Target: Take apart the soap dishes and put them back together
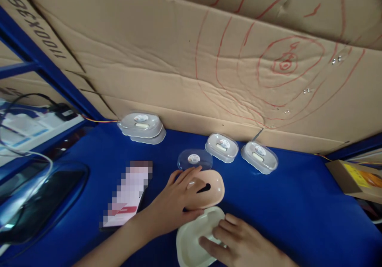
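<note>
My left hand (179,195) lies over the left part of a pale pink oval lid (216,189) with a dark slot. Its fingers and thumb span the lid, and the thumb comes close to a pale green oval tray (188,243) just below. At the tray's right side is my right hand (235,239), its fingers bent over the rim and into the tray; the exact contact is partly hidden. A clear plastic cover (183,160) with a round label lies beyond my left fingertips.
Along the cardboard wall (149,60) stand stacked grey oval boxes (146,135), one box (228,153) and another box (264,163), all with clear covers. A phone (128,199) lies left on the blue tabletop (292,215). Cables and a black device (50,207) are farther left; a carton (355,175) stands right.
</note>
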`<state>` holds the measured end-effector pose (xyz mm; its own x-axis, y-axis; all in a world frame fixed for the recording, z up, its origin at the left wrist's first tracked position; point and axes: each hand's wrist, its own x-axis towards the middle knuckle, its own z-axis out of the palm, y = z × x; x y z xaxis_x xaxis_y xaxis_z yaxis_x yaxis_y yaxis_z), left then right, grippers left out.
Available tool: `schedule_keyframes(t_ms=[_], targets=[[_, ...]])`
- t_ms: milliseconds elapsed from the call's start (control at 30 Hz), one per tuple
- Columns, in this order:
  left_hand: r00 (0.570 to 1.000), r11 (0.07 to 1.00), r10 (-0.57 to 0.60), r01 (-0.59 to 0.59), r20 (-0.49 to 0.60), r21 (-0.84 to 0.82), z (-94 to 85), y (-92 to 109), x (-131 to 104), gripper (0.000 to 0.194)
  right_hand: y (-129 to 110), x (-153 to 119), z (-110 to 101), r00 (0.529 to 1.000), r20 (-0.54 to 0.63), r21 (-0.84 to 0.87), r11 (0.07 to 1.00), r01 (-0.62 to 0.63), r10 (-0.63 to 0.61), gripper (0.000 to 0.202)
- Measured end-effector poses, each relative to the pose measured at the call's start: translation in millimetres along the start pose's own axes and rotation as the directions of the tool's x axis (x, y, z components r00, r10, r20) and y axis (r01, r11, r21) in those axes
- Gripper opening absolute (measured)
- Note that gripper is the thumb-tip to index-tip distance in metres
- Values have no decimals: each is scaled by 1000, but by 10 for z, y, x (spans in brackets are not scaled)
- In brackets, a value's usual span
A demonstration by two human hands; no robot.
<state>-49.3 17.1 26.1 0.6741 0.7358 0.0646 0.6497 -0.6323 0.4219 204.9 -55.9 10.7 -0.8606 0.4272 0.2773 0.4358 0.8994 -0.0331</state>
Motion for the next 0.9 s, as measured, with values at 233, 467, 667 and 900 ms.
schedule_keyframes(t_ms=[233, 467, 667, 900], targets=[[988, 991, 122, -126, -98, -38, 11, -17, -54, 55, 23, 35, -118, 998, -58, 117, 993, -24, 31, 23], [863, 726, -256, -126, -435, -676, -39, -39, -73, 72, 81, 2, -112, 999, 25, 180, 983, -42, 38, 57], [770, 114, -626, -67, -124, -991, -157, -42, 93, 66, -19, -17, -19, 996, 84, 153, 987, -41, 28, 21], [797, -110, -591, 71, 123, -991, -214, -38, 72, 44, -6, -29, 58, 999, -15, 55, 998, -39, 39, 19]])
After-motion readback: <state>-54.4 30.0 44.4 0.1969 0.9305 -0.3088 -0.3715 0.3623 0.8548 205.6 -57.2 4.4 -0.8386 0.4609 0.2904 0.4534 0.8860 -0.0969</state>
